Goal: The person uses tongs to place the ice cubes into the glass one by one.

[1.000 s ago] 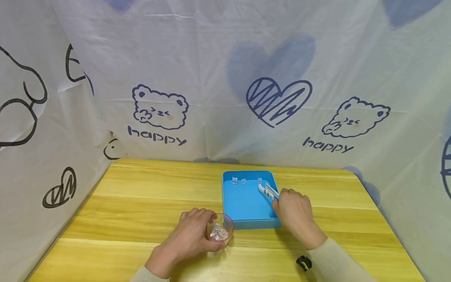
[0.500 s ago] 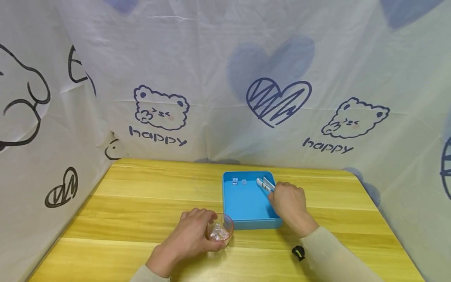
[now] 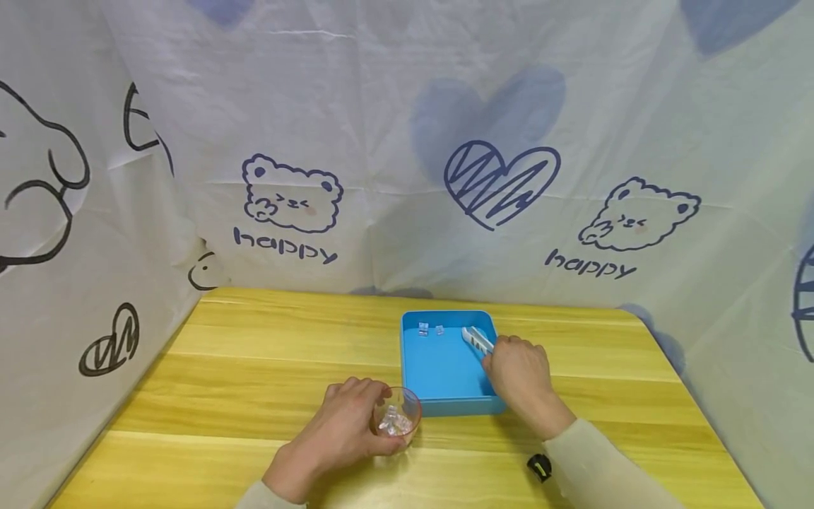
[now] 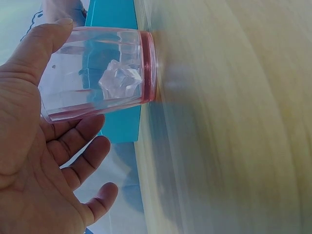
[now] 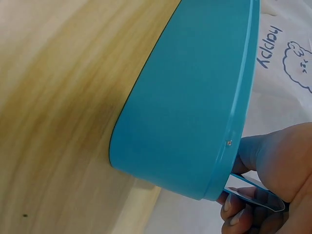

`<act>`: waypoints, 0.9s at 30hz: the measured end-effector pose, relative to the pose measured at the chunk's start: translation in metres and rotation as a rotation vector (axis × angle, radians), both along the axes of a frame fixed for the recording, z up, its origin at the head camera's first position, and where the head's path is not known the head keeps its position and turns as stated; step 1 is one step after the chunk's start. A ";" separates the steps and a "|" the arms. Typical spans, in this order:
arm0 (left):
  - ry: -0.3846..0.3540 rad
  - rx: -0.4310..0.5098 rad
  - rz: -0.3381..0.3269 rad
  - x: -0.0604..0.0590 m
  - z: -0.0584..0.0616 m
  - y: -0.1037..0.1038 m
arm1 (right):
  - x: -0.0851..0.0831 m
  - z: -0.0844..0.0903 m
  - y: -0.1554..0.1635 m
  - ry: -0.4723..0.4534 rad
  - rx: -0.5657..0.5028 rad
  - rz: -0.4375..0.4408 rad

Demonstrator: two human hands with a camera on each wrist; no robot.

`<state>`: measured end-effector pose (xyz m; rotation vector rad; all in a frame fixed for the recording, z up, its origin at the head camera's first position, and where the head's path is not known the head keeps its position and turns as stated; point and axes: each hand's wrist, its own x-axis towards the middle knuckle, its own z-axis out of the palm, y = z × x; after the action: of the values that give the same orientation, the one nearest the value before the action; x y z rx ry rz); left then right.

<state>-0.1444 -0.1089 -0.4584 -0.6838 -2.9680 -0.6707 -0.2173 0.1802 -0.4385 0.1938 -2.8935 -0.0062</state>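
Observation:
In the head view my left hand (image 3: 346, 428) grips a clear plastic cup (image 3: 411, 417) with a reddish rim, left of the blue tray's near corner. Several clear crystal-like pieces (image 3: 393, 422) lie in it. The left wrist view shows thumb and fingers on either side of the cup (image 4: 73, 83), which stands on the table. My right hand (image 3: 523, 378) holds white tongs (image 3: 477, 341) over the right side of the blue tray (image 3: 445, 406). Their arms sit close together; whether a piece is between the tips is too small to tell. Two clear pieces (image 3: 423, 329) lie along the tray's far side.
The wood-grain table (image 3: 254, 353) extends around the tray and cup. A small black object (image 3: 539, 467) with a yellow-green mark is beside the right sleeve. Behind hangs a white cloth (image 3: 394, 177) printed with bears and hearts.
My right hand has shifted left, and the tongs' arms have come together. The third clear piece by their tips no longer shows. My left hand and the cup stay in place.

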 end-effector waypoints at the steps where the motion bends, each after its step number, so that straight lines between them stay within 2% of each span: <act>1: 0.000 0.000 -0.001 0.000 0.000 0.000 | 0.002 0.000 0.000 -0.005 -0.001 -0.001; 15: -0.017 0.004 0.006 -0.001 0.000 -0.001 | 0.027 0.001 0.009 0.154 -0.064 0.147; 27: -0.022 0.002 0.012 0.001 0.005 0.001 | 0.045 0.015 0.013 0.148 -0.135 0.218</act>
<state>-0.1436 -0.1078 -0.4535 -0.6624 -2.9888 -0.6843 -0.1723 0.1929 -0.4238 0.4623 -2.6980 0.2042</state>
